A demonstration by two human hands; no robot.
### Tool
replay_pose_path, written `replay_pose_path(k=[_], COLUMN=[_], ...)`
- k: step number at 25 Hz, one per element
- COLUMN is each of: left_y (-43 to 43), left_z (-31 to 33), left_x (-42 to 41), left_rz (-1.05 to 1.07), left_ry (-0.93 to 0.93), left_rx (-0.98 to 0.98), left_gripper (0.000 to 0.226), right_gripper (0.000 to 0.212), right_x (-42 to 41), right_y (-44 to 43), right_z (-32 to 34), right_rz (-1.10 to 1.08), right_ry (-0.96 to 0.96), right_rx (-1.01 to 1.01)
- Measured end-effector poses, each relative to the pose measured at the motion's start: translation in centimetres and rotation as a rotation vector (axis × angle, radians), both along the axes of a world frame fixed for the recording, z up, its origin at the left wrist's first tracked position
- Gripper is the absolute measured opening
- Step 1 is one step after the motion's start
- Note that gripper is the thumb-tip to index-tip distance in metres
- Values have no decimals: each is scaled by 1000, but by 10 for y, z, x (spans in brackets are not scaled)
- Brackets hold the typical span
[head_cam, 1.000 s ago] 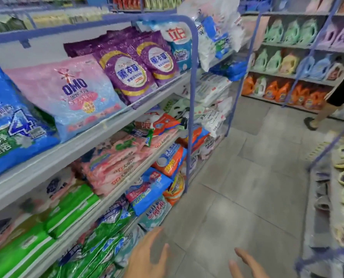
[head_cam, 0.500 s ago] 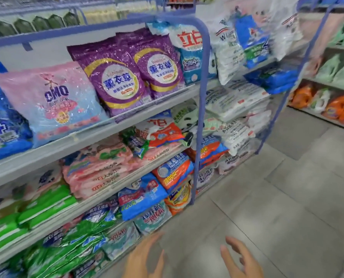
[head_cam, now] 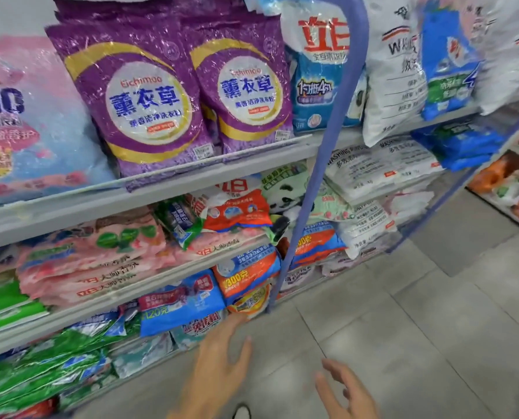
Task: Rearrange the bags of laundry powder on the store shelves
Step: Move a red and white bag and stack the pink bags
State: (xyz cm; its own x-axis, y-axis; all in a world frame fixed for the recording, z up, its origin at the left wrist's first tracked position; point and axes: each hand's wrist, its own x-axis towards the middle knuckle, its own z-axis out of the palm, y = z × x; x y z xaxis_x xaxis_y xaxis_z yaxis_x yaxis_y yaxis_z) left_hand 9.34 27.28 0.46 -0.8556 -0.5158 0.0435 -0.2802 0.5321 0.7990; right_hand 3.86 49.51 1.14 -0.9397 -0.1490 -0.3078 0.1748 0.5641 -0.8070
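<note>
The fingers [head_cam: 232, 331] of the left hand [head_cam: 219, 364] are straight and spread, grasping nothing. Their tips reach toward the lowest bags at the foot of the rack, close under a yellow bag [head_cam: 247, 302]; I cannot tell whether they touch it. The fingers [head_cam: 332, 368] of the right hand [head_cam: 347, 391] are loosely bent and apart. This hand is also empty and hangs over the grey floor tiles [head_cam: 418, 328], well apart from any bag.

Just above the left fingertips, a blue bag [head_cam: 179, 306] and an orange bag [head_cam: 246, 275] lean out over the shelf edge. To their left, green bags [head_cam: 40, 370] lie flat in piles on the bottom level. One shelf up, pink bags [head_cam: 95, 261] are stacked flat. A red-and-white bag [head_cam: 237, 208] and a panda bag [head_cam: 285, 192] are heaped untidily at the right end of that stack.

On the top shelf [head_cam: 70, 204], two purple bags [head_cam: 143, 107] stand upright side by side, touching. A pink-and-blue bag [head_cam: 25, 131] leans to their left and a blue-and-white bag [head_cam: 315, 83] stands to their right. A blue post [head_cam: 321, 164] runs down in front of the rack to the floor beside the yellow bag. Beyond the post, white bags [head_cam: 394, 74] stand above and more lie stacked below. At the far right, blurred orange bottles [head_cam: 491, 178] sit on a low shelf.
</note>
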Motion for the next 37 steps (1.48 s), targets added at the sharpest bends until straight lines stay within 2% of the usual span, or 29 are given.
replay_pose_path(k=[2, 6, 9, 12, 16, 19, 22, 24, 25, 28, 30, 32, 35, 37], left_y=[-5, -25, -38, -42, -50, -83, -127, -144, -152, -159, -153, -144, -125, -97], left_z=[2, 20, 24, 15, -18, -46, -56, -58, -58, -38, -31, -19, -3, 2], left_x=[-13, -40, -83, -135, -197, -230, -245, -252, -259, -279, -280, -269, -241, -225], left_rz=[46, 277, 446, 601, 716, 695, 733, 702, 690, 813, 802, 750, 653, 603], left_ry=[-19, -16, 17, 106, 227, 135, 28, -208, -321, -427, -320, -136, 21, 63], left_rx=[7, 46, 25, 5, 11, -316, -511, -739, -759, -269, -32, 259, 835, 1107], left_gripper=[36, 39, 45, 50, 49, 44, 22, 13, 17, 43, 28, 13, 25, 22], right_gripper=[18, 25, 36, 49, 39, 46, 45, 29, 21, 23, 26, 25, 24, 22], right_x=[-32, -107, -170, -224, -279, -312, -335, -347, -352, -366, -369, -367, -360, -352], right_y=[-4, -34, -72, -112, -167, -212, -258, -284, -293, -308, -313, -310, -282, -245], right_z=[3, 21, 37, 40, 13, -11, -24, -28, -31, -35, -33, -23, -7, 13], right_rz=[76, 280, 464, 586, 780, 756, 735, 663, 642, 536, 464, 501, 600, 652], right_ry=[-55, -54, -39, 45, 316, 380, 259, 109, 68, -34, -105, -154, -231, -267], right_rx=[19, 37, -48, -104, -33, 38, 107, 15, -15, -150, -244, -228, -206, -258])
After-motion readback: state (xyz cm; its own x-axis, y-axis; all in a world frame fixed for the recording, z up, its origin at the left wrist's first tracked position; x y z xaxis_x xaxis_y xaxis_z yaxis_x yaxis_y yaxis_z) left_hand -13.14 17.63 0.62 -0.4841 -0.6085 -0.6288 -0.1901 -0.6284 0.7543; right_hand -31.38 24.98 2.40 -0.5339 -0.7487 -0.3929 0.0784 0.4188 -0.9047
